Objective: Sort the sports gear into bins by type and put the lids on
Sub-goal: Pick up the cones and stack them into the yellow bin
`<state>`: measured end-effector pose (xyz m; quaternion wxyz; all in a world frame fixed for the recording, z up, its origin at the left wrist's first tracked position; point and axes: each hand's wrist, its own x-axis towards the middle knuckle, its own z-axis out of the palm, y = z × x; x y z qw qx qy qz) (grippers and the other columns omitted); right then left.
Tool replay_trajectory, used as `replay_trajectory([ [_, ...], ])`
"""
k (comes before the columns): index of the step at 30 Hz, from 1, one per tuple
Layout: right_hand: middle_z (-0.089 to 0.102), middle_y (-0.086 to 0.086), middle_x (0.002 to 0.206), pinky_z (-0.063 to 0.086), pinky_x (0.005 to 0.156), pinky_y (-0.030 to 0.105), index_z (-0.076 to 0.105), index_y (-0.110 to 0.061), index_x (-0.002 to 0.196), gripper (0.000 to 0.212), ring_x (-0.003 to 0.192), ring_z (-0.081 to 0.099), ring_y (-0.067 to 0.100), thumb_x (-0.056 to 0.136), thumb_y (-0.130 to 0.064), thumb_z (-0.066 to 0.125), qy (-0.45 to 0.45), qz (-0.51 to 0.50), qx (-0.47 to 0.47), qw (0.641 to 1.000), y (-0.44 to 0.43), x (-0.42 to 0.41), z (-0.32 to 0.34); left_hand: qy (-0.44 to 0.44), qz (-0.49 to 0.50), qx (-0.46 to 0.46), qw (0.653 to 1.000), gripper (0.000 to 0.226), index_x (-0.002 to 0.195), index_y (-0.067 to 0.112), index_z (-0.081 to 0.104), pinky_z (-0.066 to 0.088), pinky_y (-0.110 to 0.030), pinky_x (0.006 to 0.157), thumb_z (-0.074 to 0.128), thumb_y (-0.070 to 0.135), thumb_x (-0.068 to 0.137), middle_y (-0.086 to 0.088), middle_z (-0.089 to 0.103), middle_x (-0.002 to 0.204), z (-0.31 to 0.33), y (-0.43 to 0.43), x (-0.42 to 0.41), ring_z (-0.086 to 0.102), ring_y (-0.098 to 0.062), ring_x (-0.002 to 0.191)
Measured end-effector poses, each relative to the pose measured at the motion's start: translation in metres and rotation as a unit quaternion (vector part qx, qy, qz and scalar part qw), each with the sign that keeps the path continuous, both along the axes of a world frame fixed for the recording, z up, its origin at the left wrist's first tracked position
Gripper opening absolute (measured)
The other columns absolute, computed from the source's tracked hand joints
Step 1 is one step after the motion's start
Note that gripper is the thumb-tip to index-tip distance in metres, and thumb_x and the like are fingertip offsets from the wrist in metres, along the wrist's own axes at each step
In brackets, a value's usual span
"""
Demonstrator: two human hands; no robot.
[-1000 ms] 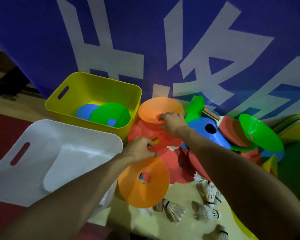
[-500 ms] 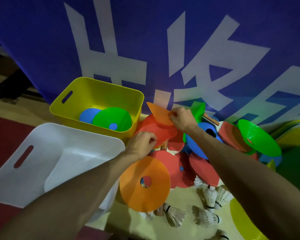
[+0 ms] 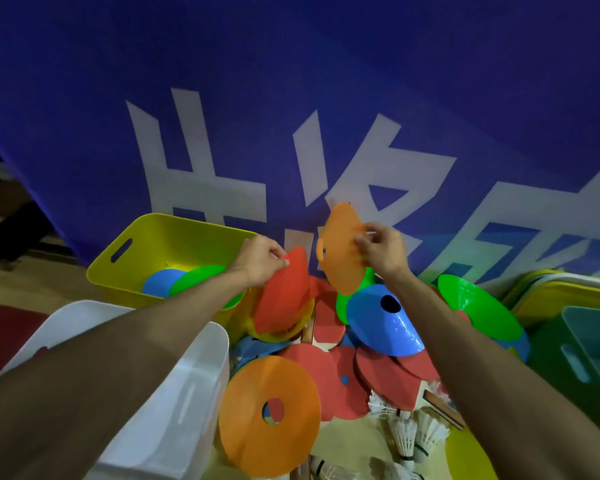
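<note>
Pale wood floor (image 3: 32, 282), blue banner (image 3: 291, 98) with white characters behind it. Left hand (image 3: 262, 259) pinches the rim of a red cone (image 3: 283, 292) just beside the yellow bin (image 3: 174, 237). Right hand (image 3: 381, 249) pinches an orange cone (image 3: 340, 249), held above the floor pile. White bin (image 3: 174, 393) front left.

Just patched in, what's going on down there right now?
A person is sorting flat plastic disc cones. The left hand pinches a red disc cone by its rim, tilted up beside the yellow plastic bin, which holds a blue cone and a green cone. The right hand holds an orange disc cone up over the pile. Red paddles and white shuttlecocks lie unsorted on the floor; the bin has no lid on.
</note>
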<state>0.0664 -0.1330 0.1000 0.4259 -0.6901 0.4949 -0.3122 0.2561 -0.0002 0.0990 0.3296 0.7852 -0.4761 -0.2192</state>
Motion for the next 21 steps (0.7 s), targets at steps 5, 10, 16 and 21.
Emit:
replay_trajectory([
  [5, 0.063, 0.011, 0.102, 0.054, 0.073, 0.036, 0.059, -0.009, 0.119, 0.027, 0.086, 0.061, 0.021, 0.093, -0.014, 0.06, -0.022, 0.021, -0.014, 0.999, 0.004, 0.015, 0.017, 0.149, 0.076, -0.043, 0.985, 0.008, 0.092, 0.012, 0.066, 0.052, -0.025, 0.054, 0.067, 0.01, 0.085, -0.008, 0.066, 0.085, 0.024, -0.002, 0.02, 0.06, -0.015, 0.069],
  [10, 0.062, 0.007, 0.09, 0.049, 0.059, 0.029, 0.064, -0.007, 0.108, 0.018, 0.074, 0.058, 0.018, 0.09, -0.009, 0.062, -0.036, 0.084, -0.037, 0.995, 0.02, 0.06, 0.037, 0.141, 0.14, -0.092, 0.976, 0.009, 0.093, 0.013, 0.068, 0.051, -0.024, 0.053, 0.067, 0.01, 0.084, -0.006, 0.066, 0.085, 0.046, 0.014, 0.063, 0.058, -0.012, 0.066],
  [16, 0.067, 0.002, 0.094, 0.056, 0.073, 0.038, 0.068, -0.014, 0.11, 0.022, 0.083, 0.065, 0.02, 0.088, -0.019, 0.067, -0.032, 0.156, -0.063, 0.985, 0.049, 0.13, 0.042, 0.109, 0.221, -0.103, 0.964, 0.013, 0.094, 0.011, 0.071, 0.05, -0.017, 0.045, 0.071, 0.013, 0.081, -0.008, 0.07, 0.085, 0.054, 0.055, 0.142, 0.062, -0.006, 0.059],
  [21, 0.066, 0.008, 0.092, 0.058, 0.07, 0.039, 0.065, -0.009, 0.114, 0.026, 0.079, 0.063, 0.02, 0.09, -0.018, 0.065, -0.019, 0.17, -0.048, 0.984, 0.072, 0.181, 0.026, 0.186, 0.258, -0.137, 0.938, 0.023, 0.11, 0.004, 0.064, 0.051, -0.015, 0.043, 0.063, 0.012, 0.089, -0.011, 0.066, 0.095, 0.04, 0.078, 0.176, 0.061, -0.014, 0.072],
])
